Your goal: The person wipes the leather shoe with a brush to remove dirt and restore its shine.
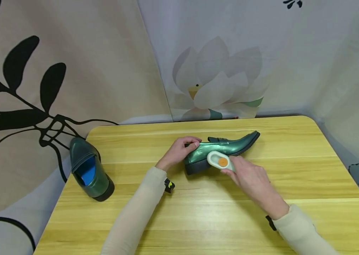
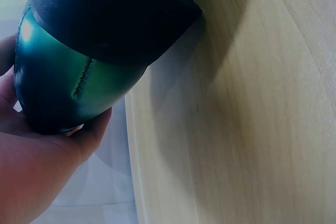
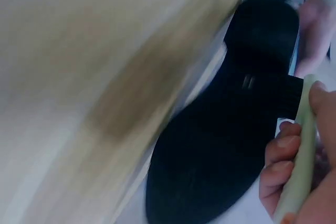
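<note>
A shiny green loafer (image 1: pixel 200 153) with a black heel and sole is held over the table, its toe pointing right. My left hand (image 1: pixel 180 151) grips it at the back opening, with the thumb on the heel end. In the left wrist view, the heel's back seam shows above the fingers. My right hand (image 1: pixel 253 179) holds a brush (image 1: pixel 222 162) with a pale green handle and an orange spot. The right wrist view shows its dark bristles (image 3: pixel 289 97) against the side of the loafer near the arch, with the black sole (image 3: pixel 210 145) facing that camera.
A second green loafer (image 1: pixel 101 180) with a blue insole stands at the table's left edge. The wooden table (image 1: pixel 230 226) reaches back to patterned curtains (image 1: pixel 103 53). Black straps (image 1: pixel 169 185) sit on both wrists.
</note>
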Demonstrator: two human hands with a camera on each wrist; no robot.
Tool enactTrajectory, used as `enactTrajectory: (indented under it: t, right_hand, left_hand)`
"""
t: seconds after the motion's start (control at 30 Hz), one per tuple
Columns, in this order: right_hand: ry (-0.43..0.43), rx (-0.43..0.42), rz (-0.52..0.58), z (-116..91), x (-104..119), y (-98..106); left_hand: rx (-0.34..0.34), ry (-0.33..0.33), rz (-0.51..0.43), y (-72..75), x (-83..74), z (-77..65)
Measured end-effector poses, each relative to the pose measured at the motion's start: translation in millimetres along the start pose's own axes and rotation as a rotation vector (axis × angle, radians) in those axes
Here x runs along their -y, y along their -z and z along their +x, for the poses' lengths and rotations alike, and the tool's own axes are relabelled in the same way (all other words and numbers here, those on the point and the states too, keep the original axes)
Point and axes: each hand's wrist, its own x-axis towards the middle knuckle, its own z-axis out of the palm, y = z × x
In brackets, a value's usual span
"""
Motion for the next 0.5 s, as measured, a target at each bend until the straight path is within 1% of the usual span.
enactTrajectory:
  t: [0.13,0.23,0.33,0.5]
  right_hand:
    - [0.054,0.056,0.014,10,22,-12]
    - [0.037,0.079,0.012,13,23,-10]
    - [-0.025,0.087,0.008,7,7,1]
    - [-0.174,0.058,0.017,-14,-32,26]
  left_hand:
    - [-0.004,-0.009,-0.006,-1.5,0.1,0.2]
    - [-0.009,-0.009,-0.005,-1.3,0.4,-0.2]
    - [-0.009,-0.001,-0.004,-0.7,1.1,-0.5]
    - [0.002,-0.001,-0.010,0.0,1.7,-1.3]
